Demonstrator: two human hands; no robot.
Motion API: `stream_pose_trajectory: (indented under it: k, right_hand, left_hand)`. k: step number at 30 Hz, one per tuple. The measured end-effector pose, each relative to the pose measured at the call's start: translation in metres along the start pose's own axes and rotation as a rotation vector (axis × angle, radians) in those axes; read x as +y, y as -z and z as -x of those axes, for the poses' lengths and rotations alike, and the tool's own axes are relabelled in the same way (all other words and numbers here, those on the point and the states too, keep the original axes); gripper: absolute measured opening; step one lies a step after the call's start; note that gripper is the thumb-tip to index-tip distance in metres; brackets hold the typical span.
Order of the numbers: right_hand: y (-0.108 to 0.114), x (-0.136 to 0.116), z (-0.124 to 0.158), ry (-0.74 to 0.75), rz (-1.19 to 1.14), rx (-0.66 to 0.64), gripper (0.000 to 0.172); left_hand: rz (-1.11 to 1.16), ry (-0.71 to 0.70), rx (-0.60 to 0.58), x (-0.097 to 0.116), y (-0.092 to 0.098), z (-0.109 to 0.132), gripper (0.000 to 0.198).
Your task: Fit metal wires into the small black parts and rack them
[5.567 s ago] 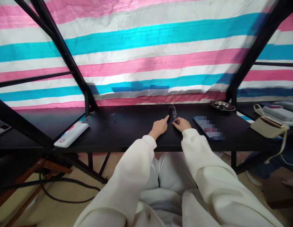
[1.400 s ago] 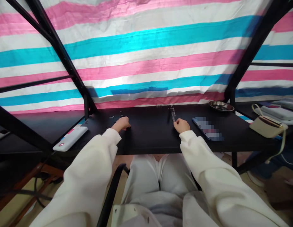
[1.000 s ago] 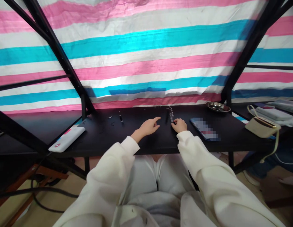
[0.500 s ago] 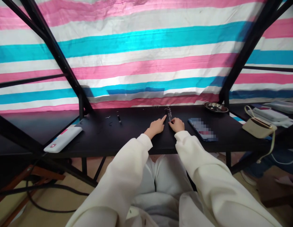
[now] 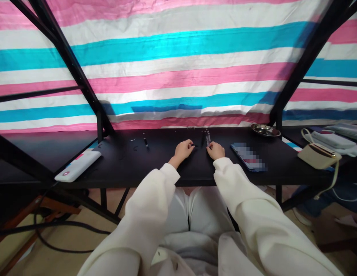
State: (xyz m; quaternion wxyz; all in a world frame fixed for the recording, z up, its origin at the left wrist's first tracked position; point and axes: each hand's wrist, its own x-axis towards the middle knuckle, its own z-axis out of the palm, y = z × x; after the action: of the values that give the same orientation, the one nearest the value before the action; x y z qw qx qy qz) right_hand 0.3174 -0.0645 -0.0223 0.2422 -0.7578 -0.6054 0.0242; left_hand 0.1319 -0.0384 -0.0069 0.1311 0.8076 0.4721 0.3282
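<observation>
A short strand of pale beads (image 5: 207, 137) lies on the black table (image 5: 167, 168), running away from me, with a thin dark strip (image 5: 203, 137) beside it. My right hand (image 5: 216, 150) rests at the strand's near end, its fingers curled and pinching it. My left hand (image 5: 183, 149) lies just left of the strand with its fingers curled in. Its fingertips are pressed together over a tiny dark piece (image 5: 195, 145) that I cannot make out. Both arms are in white sleeves.
A phone (image 5: 247, 156) lies right of my right hand, with a metal dish (image 5: 265, 130) behind it. Small wire bits and a dark piece (image 5: 145, 142) lie at the left, a white power bank (image 5: 77, 166) at the table's left corner. A beige pouch (image 5: 318, 155) sits on the neighbouring table.
My left hand reached left to the small pieces, came back and pointed beside the strand. It has now curled shut and drawn slightly left. My right hand stayed at the strand.
</observation>
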Motion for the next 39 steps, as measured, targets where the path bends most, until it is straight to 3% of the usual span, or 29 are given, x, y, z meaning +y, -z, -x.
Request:
stream_pose_trajectory:
  k: [5, 10, 14, 18, 26, 39]
  right_hand:
    - [-0.001, -0.013, 0.010, 0.204, -0.035, -0.104, 0.013]
    - [-0.009, -0.043, 0.014, 0.413, -0.120, -0.235, 0.011]
    - [-0.016, -0.068, 0.011, 0.394, -0.064, -0.254, 0.011]
    - [-0.020, -0.081, 0.013, 0.369, 0.023, -0.193, 0.014]
    - [-0.011, -0.085, 0.025, 0.467, 0.202, -0.152, 0.021]
    - [-0.008, -0.087, 0.032, 0.493, 0.296, -0.135, 0.025]
  left_hand:
    - [0.459, 0.215, 0.146, -0.036, 0.026, 0.015, 0.027]
    - [0.726, 0.316, 0.150, -0.042, 0.042, 0.026, 0.036]
    - [0.774, 0.316, 0.160, -0.039, 0.044, 0.028, 0.038]
    - [0.769, 0.314, 0.173, -0.040, 0.044, 0.026, 0.038]
    - [0.755, 0.312, 0.122, -0.037, 0.044, 0.027, 0.038]
    - [0.743, 0.258, 0.209, -0.033, 0.048, 0.029, 0.039]
